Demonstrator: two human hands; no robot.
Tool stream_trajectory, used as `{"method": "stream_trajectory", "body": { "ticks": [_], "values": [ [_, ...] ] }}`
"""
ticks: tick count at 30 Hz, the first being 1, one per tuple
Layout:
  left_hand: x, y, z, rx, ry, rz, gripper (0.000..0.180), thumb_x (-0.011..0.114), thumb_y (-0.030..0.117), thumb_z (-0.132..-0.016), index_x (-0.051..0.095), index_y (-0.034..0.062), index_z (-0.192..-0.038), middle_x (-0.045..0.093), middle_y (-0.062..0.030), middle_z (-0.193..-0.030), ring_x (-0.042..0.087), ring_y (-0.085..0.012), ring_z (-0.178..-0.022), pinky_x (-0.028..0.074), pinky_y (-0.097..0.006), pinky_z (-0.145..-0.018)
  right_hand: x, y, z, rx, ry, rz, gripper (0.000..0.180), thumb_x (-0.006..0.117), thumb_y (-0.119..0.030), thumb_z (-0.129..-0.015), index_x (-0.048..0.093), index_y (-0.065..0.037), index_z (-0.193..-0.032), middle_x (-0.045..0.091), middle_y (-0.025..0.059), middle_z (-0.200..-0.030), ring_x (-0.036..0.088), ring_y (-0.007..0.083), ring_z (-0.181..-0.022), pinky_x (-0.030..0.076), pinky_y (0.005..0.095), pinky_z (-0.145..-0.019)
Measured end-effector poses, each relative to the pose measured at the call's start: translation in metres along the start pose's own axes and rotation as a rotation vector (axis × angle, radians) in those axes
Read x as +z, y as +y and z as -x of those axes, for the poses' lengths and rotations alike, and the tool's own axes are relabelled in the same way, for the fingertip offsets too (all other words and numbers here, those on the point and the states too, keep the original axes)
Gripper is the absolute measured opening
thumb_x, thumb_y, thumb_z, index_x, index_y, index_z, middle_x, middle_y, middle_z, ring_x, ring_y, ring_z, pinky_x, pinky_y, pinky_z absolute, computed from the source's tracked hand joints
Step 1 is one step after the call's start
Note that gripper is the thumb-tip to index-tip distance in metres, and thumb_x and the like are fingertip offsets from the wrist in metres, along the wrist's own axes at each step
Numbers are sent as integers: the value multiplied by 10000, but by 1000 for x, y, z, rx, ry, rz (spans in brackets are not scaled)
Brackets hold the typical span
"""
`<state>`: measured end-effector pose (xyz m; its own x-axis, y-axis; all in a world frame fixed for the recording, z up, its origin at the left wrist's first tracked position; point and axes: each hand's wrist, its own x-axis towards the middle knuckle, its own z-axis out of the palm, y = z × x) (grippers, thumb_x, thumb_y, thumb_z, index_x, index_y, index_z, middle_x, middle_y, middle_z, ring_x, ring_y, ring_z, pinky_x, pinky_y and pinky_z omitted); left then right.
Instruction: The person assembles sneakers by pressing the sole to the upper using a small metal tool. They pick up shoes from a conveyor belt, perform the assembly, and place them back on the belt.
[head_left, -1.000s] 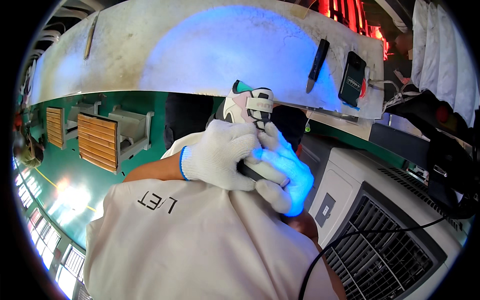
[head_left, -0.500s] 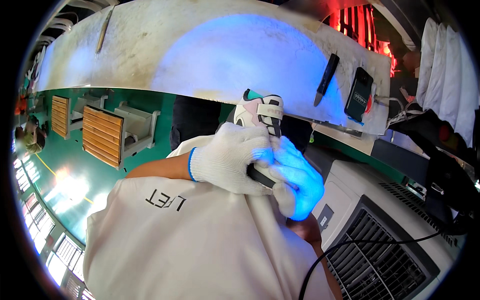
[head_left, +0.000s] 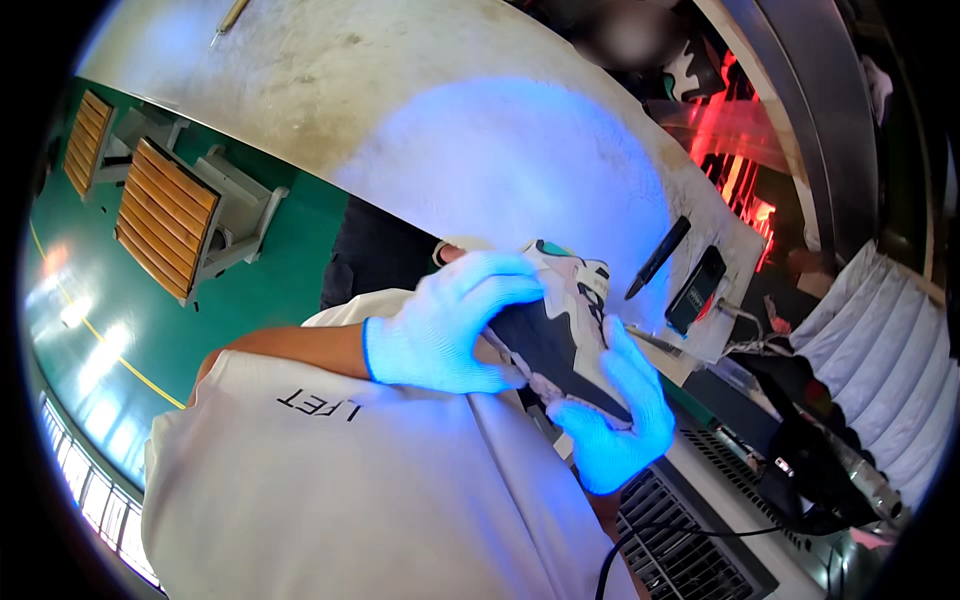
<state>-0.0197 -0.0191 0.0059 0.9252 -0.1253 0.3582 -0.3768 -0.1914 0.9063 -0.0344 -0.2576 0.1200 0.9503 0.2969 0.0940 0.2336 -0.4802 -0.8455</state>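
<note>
A sneaker [head_left: 565, 325] in white, dark grey and pale pink is held up in front of my torso, its dark grey side turned toward me and its teal-lined opening away. My left hand [head_left: 455, 315], in a white knitted glove with a blue cuff, grips it from the left. At the right, my right hand [head_left: 625, 410], gloved too, clasps the other end between thumb and fingers. Blue light tints both gloves. Part of the shoe is hidden behind the fingers.
Beyond the shoe lies a worn pale table [head_left: 310, 90] under a blue light patch. A black-handled knife [head_left: 660, 255] and a phone [head_left: 695, 290] rest at its right end. Slatted wooden seats [head_left: 168, 218] stand on the green floor, left. A ribbed white hose [head_left: 885, 360] hangs at right.
The sneaker has been turned, so its dark side now faces me instead of its top and strap. My right hand has moved lower and spread along it. The whole view has tilted.
</note>
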Motion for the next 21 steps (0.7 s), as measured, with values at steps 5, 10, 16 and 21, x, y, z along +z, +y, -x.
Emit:
{"method": "stream_trajectory", "body": {
  "ticks": [5, 10, 16, 21],
  "values": [
    [-12, -2, 0, -259, -243, 94, 671, 1040, 509, -660, 625, 83, -972, 638, -126, -985, 676, -341, -949, 565, -464, -816, 3, -25, -29, -146, -205, 259, 662, 1034, -187, -803, 746, 19, -1363, 700, 314, -1443, 692, 510, -1367, 589, 599, -1140],
    [-4, 9, -20, 70, -254, 111, 518, 921, 518, -731, 659, 105, -902, 563, -101, -923, 606, -328, -844, 502, -466, -743, 3, -23, -21, -74, -206, 277, 723, 1059, -240, -786, 733, -21, -1393, 684, 290, -1426, 706, 518, -1330, 618, 611, -1099],
    [0, -7, -48, 342, -242, 146, 340, 858, 383, -784, 680, 118, -901, 605, -76, -935, 631, -303, -836, 529, -445, -674, -4, 11, -25, -235, -253, 241, 529, 1069, -224, -760, 880, -274, -1251, 624, 190, -1496, 678, 421, -1366, 554, 709, -1168],
    [14, -6, -78, 55, -409, 256, 471, 935, 369, -736, 687, 118, -1047, 670, -77, -1019, 736, -321, -920, 612, -443, -712, -4, 68, -30, -568, -48, 179, 351, 939, -84, -790, 849, -173, -1118, 722, 197, -1199, 735, 436, -1184, 582, 725, -1105]
  ]
}}
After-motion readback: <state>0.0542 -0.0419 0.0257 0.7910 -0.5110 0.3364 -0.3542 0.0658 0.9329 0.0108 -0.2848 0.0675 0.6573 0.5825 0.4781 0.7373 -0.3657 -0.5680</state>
